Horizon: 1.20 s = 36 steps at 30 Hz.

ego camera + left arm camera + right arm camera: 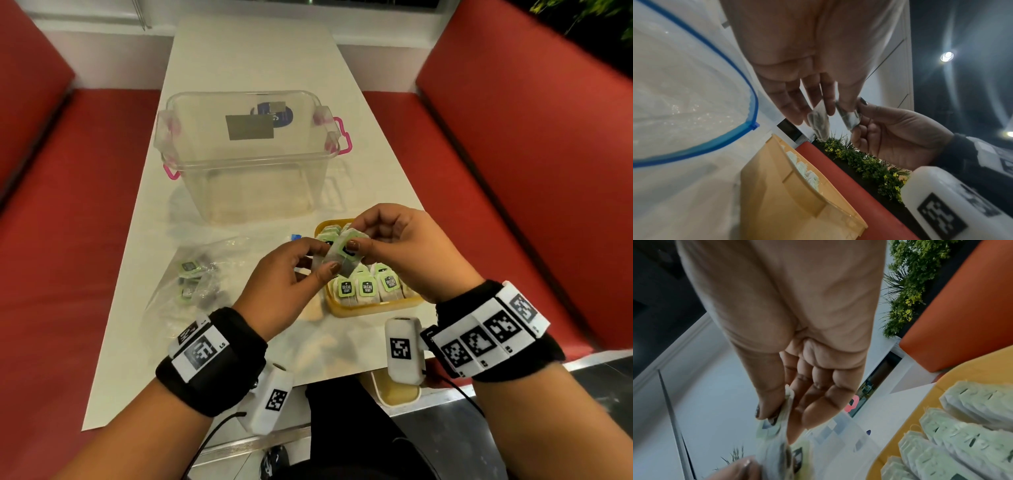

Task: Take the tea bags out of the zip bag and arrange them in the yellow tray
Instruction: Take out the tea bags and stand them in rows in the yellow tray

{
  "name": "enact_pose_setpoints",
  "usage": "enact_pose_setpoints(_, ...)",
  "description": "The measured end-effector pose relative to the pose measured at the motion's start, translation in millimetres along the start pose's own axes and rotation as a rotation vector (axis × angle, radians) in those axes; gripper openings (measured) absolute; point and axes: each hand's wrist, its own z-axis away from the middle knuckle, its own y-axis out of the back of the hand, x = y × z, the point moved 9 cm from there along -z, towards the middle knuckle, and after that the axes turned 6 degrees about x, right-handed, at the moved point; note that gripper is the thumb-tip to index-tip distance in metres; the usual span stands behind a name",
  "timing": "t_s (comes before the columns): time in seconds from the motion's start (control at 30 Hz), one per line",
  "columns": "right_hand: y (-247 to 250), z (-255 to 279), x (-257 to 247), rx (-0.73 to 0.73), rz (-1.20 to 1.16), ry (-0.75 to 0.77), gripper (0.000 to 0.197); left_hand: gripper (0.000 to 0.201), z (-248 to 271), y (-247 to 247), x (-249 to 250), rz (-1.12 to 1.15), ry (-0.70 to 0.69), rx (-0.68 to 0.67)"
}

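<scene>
Above the yellow tray point(371, 310), both hands hold two tea bags point(342, 255) close together. My left hand point(323, 257) pinches one tea bag point(818, 123) from the left. My right hand point(359, 236) pinches the other tea bag point(849, 117) by its green tag point(768, 430). Rows of tea bags point(366, 287) with green tags stand in the tray point(962, 374), part of them hidden under my right hand. The clear zip bag point(198, 274) lies on the table left of the tray, with several tea bags inside. Its blue zip point(748, 128) is open.
A clear plastic box point(239, 154) with pink clasps stands on the white table point(253, 58) behind the tray and bag. Red benches point(513, 171) run along both sides. The table's near edge lies just under my wrists.
</scene>
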Motion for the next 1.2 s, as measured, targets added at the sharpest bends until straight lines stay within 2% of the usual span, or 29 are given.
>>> enact_pose_setpoints(0.1,1.3,0.0,2.3,0.014,-0.044,-0.003,0.011,0.008,0.3,1.6,1.8,0.000,-0.044,0.015)
enact_pose_setpoints(0.23,1.2,-0.1,10.1,0.004,-0.081,-0.030,0.012,0.011,0.8,2.7,10.8,-0.163,-0.192,0.030)
enact_pose_setpoints(0.33,1.4,-2.9,13.4,-0.019,-0.031,-0.040,0.011,0.012,-0.5,-0.2,3.4,-0.151,-0.134,0.018)
enact_pose_setpoints(0.43,7.3,-9.0,18.7,-0.068,0.140,-0.044,0.007,0.015,-1.0,0.4,-7.7,-0.107,-0.046,0.042)
enact_pose_setpoints(0.53,12.7,-17.0,31.8,-0.176,0.468,-0.036,0.004,0.011,-1.1,6.0,-13.7,-0.057,0.000,0.094)
enact_pose_setpoints(0.63,12.2,-20.6,56.1,-0.311,0.732,-0.098,0.006,0.011,-0.3,9.1,-17.6,-0.008,0.034,0.117)
enact_pose_setpoints(0.77,0.6,-22.0,77.2,-0.415,0.853,-0.141,0.014,0.011,0.7,10.2,-18.6,0.026,0.054,0.120)
enact_pose_setpoints(0.9,-6.8,-23.7,83.7,-0.415,0.910,-0.134,0.014,0.012,0.5,11.8,-21.3,0.008,0.060,0.123)
enact_pose_setpoints(1.07,2.8,-29.9,81.2,-0.291,0.877,-0.110,0.014,0.031,-0.9,14.8,-23.6,-0.070,0.011,0.113)
enact_pose_setpoints(1.2,3.8,-29.8,81.0,-0.280,0.918,-0.102,0.010,0.032,-2.5,16.1,-21.1,-0.068,0.011,0.121)
